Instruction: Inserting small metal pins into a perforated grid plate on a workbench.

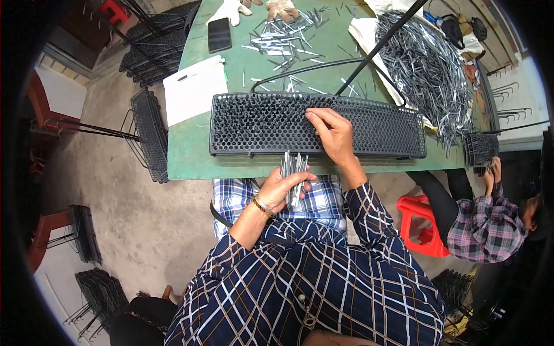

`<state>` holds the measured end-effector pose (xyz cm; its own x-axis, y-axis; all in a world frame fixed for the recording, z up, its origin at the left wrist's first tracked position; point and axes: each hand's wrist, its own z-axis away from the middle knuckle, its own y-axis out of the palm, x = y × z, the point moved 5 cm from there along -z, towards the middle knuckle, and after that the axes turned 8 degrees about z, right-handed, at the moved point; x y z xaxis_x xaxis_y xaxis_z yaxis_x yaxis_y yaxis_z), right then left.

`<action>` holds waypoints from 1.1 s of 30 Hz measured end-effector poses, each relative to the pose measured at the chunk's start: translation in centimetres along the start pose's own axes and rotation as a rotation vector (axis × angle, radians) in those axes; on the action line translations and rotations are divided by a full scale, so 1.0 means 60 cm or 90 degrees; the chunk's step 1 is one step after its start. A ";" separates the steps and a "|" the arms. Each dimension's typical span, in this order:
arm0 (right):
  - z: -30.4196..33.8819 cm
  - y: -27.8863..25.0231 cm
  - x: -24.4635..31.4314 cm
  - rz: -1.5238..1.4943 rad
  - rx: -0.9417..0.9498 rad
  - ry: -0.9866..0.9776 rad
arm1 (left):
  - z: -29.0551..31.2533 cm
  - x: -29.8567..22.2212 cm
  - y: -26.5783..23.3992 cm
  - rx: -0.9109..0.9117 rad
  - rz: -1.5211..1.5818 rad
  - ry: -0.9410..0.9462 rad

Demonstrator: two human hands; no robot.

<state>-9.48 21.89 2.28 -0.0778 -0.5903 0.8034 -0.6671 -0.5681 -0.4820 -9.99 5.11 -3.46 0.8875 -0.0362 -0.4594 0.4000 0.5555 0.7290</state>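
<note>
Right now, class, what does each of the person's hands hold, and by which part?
The left hand grips a bundle of thin grey metal pins around its lower half. The right hand holds nothing visible; fingertips rest on the black perforated plastic tray.

Small workshop, hand-assembly work. Bare concrete floor (144, 225) below and left of hands. Worn green worktable (190, 155) just ahead of hands, carrying black perforated tray (259, 124), loose metal pins (283, 34) farther ahead, big heap of pins (430, 69) ahead-right. Stacks of black wire racks (151, 135) on floor left of hands. Work gloves (254, 8) at table's far edge. Second person (485, 222) on red plastic stool (418, 228), right of hands, handling same parts.
</note>
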 end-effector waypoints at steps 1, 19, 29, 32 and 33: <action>0.000 -0.001 0.011 0.035 -0.023 -0.083 | 0.000 -0.001 0.001 -0.002 -0.005 -0.001; 0.035 -0.010 0.025 -0.040 0.159 0.095 | 0.014 -0.029 0.010 -0.004 0.003 0.068; 0.045 -0.006 0.017 -0.225 0.166 0.278 | 0.012 -0.015 -0.005 -0.039 0.059 0.049; 0.023 -0.003 0.037 -0.172 0.020 0.214 | 0.006 -0.009 -0.016 -0.035 0.034 0.051; 0.017 0.004 0.030 -0.150 0.022 0.173 | 0.004 -0.006 -0.018 -0.035 0.033 0.051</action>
<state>-9.00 20.09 3.27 -0.1218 -0.2696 0.9552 -0.6647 -0.6925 -0.2802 -10.70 4.34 -3.93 0.8846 0.0597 -0.4626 0.3388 0.5994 0.7252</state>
